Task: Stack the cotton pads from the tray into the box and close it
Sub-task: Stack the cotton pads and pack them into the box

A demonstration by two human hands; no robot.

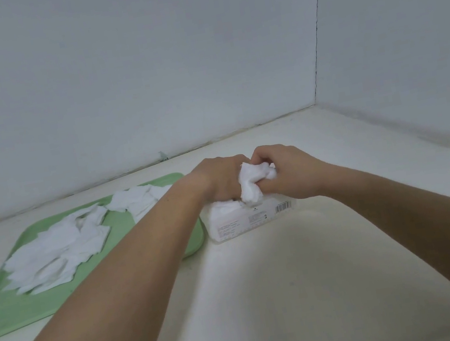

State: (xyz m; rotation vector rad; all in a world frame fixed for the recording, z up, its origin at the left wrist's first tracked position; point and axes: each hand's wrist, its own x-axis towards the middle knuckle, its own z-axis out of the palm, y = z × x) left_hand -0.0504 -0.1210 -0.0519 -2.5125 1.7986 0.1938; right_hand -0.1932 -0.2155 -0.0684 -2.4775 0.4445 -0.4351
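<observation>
A pale cream worktop [267, 283] met grey-white walls. At nine o'clock lay a mint-green flat plastic tray [11, 310] strewn with loose white square cotton pads [52, 255]. Touching its three o'clock edge sat a small clear plastic box [244, 221], centre frame. Above it, the left hand [213, 181] and right hand [293, 173] met, fingers curled tight around a crumpled white wad of pads [253, 186].
</observation>
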